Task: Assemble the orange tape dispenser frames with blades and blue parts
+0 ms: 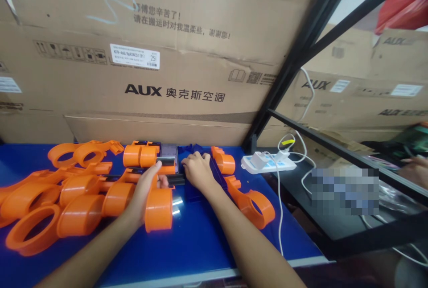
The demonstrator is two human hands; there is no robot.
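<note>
My left hand (145, 192) is wrapped around an orange plastic piece with a wide ring (159, 210), like a tape dispenser frame; its thumb points up. Black bars (174, 179) stick out to the right of its fingers. My right hand (198, 171) is closed, with curled fingers down at a dark blue box (217, 170); what its fingertips hold is hidden. Left of my left hand lie several similar orange ringed pieces (80, 214), crowded together. To the right of my right hand rest two more, one small orange piece (225, 163) and one larger ringed piece (256, 210).
A large cardboard carton (177, 69) stands behind the blue tabletop (200, 243). A black metal frame (284, 74) rises at the right. Beside it lies a white power strip (267, 163), its cable hanging over the table's right side. Another person's hand (416, 172) shows far right.
</note>
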